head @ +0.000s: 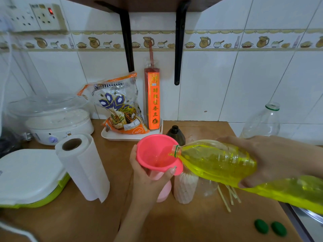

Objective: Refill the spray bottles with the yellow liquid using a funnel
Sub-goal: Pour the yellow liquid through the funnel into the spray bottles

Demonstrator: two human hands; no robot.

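While your left hand wraps its grip around the neck of the pink funnel, thumb at the near rim and fingers behind, your right hand grasps the big bottle of yellow liquid from above and holds it tipped almost flat, its mouth just over the funnel's right edge. Yellow liquid lies inside the funnel bowl. Under the funnel stands a pink bottle, mostly hidden by your left hand. Just right of the funnel, below the big bottle, stands a ribbed pale bottle, with a clear one beside it; behind the funnel sits a dark bottle with no cap. Left of the funnel a paper towel roll stands on the tabletop. Well to the funnel's right, near the front edge, lie two green caps. Far right of the funnel, against the wall, stands an empty clear bottle.
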